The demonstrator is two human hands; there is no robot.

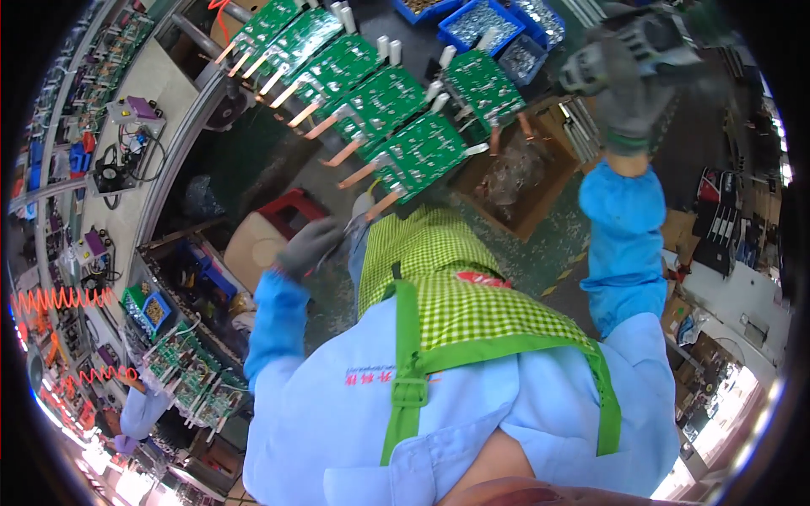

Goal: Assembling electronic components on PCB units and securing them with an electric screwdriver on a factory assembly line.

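While the left hand grips a small tool just at 7 o'clock of the nearest circuit board, the right hand holds a power screwdriver at 2 o'clock.

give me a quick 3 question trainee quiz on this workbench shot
1. True or false: the right hand grips a power screwdriver.
2. The green circuit boards lie: A) in a stepped, overlapping row; B) each in its own blue bin; C) hung on a wall.
3. What does the left hand wear?

Key: 1 true. 2 A. 3 a grey glove; it pinches something thin, too small to identify, just below the nearest board. The blue bins behind the row hold small metal parts.
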